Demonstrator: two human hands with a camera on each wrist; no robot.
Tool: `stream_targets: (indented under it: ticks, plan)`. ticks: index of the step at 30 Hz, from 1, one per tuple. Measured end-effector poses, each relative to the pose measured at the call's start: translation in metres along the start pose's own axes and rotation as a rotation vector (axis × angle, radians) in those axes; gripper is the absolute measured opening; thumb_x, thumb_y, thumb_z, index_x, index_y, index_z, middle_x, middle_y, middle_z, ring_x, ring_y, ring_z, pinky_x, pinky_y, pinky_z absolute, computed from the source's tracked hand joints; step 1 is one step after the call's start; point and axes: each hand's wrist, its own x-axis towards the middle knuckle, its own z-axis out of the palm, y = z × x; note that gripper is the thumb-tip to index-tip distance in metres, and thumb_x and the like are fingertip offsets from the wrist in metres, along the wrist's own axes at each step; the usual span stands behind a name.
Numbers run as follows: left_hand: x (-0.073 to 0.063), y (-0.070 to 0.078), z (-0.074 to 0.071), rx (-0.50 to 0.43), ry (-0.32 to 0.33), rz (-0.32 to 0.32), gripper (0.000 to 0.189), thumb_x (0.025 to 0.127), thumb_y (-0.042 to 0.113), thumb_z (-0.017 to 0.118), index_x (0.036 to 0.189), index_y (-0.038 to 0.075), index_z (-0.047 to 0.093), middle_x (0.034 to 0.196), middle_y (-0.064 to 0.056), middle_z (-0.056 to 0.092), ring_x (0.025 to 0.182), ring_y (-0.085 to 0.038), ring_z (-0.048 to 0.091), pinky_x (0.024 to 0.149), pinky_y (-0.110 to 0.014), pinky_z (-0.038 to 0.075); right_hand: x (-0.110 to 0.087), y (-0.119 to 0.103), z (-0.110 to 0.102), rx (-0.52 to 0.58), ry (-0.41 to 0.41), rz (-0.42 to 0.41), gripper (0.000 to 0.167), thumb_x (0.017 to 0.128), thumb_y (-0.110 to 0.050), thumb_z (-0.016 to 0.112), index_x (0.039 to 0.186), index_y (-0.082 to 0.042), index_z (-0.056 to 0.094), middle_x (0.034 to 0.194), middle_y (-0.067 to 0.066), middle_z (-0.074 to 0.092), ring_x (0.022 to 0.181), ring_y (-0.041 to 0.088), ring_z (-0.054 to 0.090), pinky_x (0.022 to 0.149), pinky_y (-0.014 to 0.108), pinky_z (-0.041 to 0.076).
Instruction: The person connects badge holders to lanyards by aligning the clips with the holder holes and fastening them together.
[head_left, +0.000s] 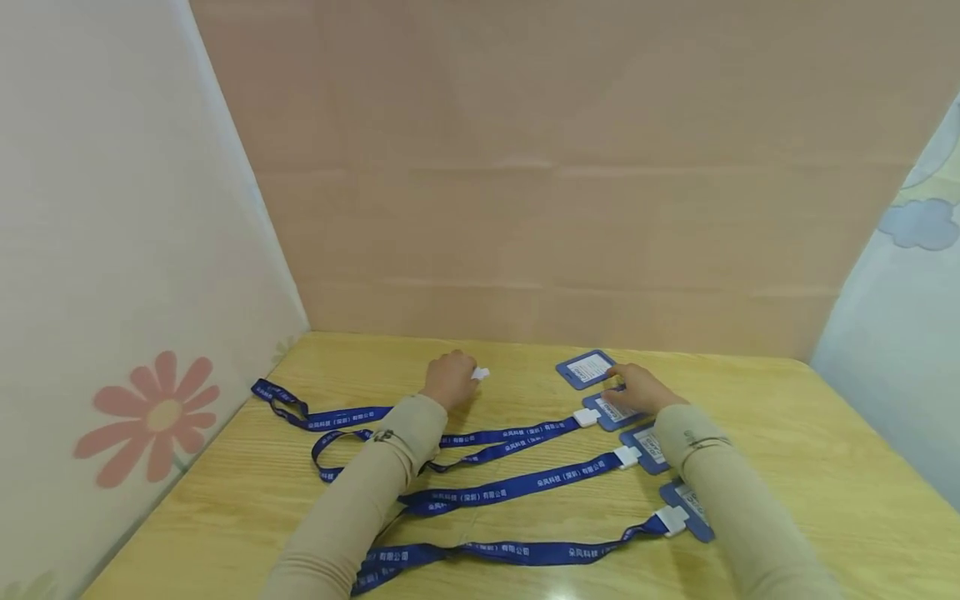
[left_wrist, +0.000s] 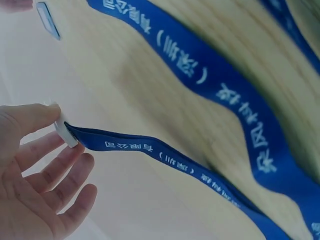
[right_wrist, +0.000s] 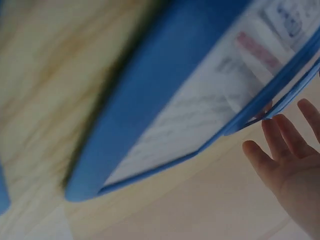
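Observation:
In the head view my left hand [head_left: 450,379] is at the back of the table, by a white clip [head_left: 477,373]. The left wrist view shows thumb and fingers of that hand pinching this clip [left_wrist: 66,135], from which a blue lanyard [left_wrist: 130,139] with white lettering trails. My right hand [head_left: 637,390] reaches over a blue badge holder [head_left: 611,414], its fingertips right at the edge of the loose badge holder [head_left: 588,369] behind. In the right wrist view its fingers [right_wrist: 276,142] are spread beside a blue frame [right_wrist: 135,115]; the thumb is hidden.
Three more blue lanyards [head_left: 525,435] run across the wooden table [head_left: 810,467], each with a white clip and a badge holder at its right end. Nearest me is the badge holder [head_left: 690,508] by the right forearm. Covered walls [head_left: 555,208] enclose the back and sides.

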Motion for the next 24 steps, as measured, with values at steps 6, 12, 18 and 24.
stream_targets:
  ticks: [6, 12, 18, 24]
  plan:
    - [0.004, 0.009, -0.002, 0.010, 0.033, 0.033, 0.016, 0.088, 0.020, 0.064, 0.090, 0.006, 0.070, 0.085, -0.009, 0.066, 0.075, -0.023, 0.063, 0.064, -0.037, 0.052, 0.004, 0.000, 0.003, -0.048, 0.064, 0.022, 0.047, 0.088, -0.018, 0.060, 0.121, 0.014, 0.050, 0.111, 0.032, 0.059, 0.106, 0.048, 0.053, 0.093, 0.055, 0.042]
    - [0.009, 0.013, -0.001, 0.032, -0.003, 0.001, 0.019, 0.090, 0.023, 0.061, 0.098, 0.008, 0.069, 0.093, -0.009, 0.066, 0.082, -0.023, 0.063, 0.072, -0.039, 0.053, 0.012, 0.002, 0.009, -0.057, 0.051, 0.061, 0.050, 0.090, -0.021, 0.059, 0.126, 0.012, 0.047, 0.119, 0.035, 0.053, 0.112, 0.049, 0.050, 0.095, 0.056, 0.040]
    - [0.009, 0.016, 0.003, 0.040, -0.047, -0.025, 0.022, 0.091, 0.025, 0.059, 0.104, 0.009, 0.067, 0.098, -0.008, 0.065, 0.085, -0.024, 0.062, 0.077, -0.041, 0.051, 0.018, 0.001, 0.014, -0.053, -0.024, 0.074, 0.055, 0.092, -0.025, 0.056, 0.132, 0.010, 0.041, 0.132, 0.033, 0.046, 0.122, 0.050, 0.043, 0.101, 0.057, 0.035]
    - [0.009, 0.017, 0.005, 0.022, -0.052, -0.020, 0.022, 0.091, 0.025, 0.059, 0.103, 0.009, 0.068, 0.098, -0.009, 0.065, 0.085, -0.024, 0.062, 0.077, -0.042, 0.051, 0.020, 0.000, 0.013, -0.084, -0.095, 0.100, 0.058, 0.094, -0.030, 0.054, 0.136, 0.007, 0.039, 0.137, 0.030, 0.043, 0.126, 0.048, 0.040, 0.103, 0.056, 0.034]
